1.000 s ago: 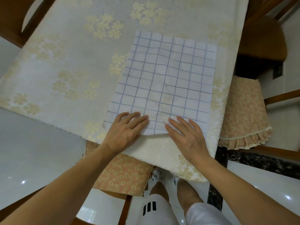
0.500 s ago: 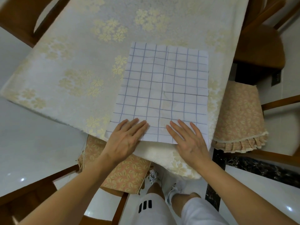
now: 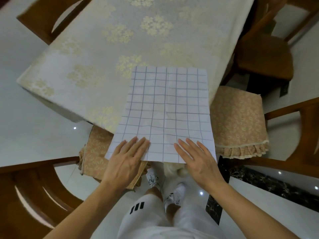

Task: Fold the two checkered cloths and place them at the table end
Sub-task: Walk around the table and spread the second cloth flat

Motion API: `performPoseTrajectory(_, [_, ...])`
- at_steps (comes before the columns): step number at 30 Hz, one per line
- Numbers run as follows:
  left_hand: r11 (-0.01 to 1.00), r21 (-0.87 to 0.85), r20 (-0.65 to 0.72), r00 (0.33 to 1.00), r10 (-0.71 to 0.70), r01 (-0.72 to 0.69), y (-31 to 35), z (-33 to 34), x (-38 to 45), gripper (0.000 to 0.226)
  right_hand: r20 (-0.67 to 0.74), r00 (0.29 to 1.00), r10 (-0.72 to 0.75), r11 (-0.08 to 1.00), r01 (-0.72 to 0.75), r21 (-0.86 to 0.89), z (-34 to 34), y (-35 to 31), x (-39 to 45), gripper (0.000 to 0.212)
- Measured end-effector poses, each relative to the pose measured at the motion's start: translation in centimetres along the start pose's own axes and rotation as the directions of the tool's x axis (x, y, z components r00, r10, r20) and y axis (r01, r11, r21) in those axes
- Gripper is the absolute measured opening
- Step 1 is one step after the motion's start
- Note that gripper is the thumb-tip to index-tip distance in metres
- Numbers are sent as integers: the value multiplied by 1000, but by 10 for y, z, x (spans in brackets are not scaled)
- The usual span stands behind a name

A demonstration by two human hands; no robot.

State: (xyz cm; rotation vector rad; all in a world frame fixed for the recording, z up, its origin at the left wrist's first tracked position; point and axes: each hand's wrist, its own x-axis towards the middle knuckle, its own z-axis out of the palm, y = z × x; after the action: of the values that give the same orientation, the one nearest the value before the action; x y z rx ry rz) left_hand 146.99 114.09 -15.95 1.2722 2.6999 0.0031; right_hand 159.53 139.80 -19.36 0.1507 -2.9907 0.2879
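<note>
A white cloth with a blue check pattern (image 3: 165, 107) lies flat at the near corner of the table (image 3: 96, 49), its near edge past the table's edge. My left hand (image 3: 126, 159) rests flat on the cloth's near left corner, fingers spread. My right hand (image 3: 196, 159) lies flat on the near right part, fingers apart. Neither hand grips the cloth. Only one checkered cloth is in view.
The table wears a cream floral tablecloth. Wooden chairs with peach cushions stand at the near left (image 3: 96, 152) and at the right (image 3: 238, 118); more chairs stand at the far left (image 3: 46, 19) and far right (image 3: 262, 54). My legs and white shoes (image 3: 174, 195) are on glossy floor tiles.
The cloth has slid toward me, its near edge now overhanging the table corner. Both hands came back with it, still flat on it. The view has tilted downward.
</note>
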Motion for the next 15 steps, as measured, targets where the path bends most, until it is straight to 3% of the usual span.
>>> performPoseTrajectory(7, [997, 5, -30, 996, -79, 79, 32, -20, -22, 55, -8, 1000, -18, 1000, 18, 13, -27, 8, -26, 57])
performPoseTrajectory(15, [997, 25, -28, 997, -75, 75, 4, -39, 45, 54, 58, 996, 61, 996, -58, -66, -37, 48, 35, 52])
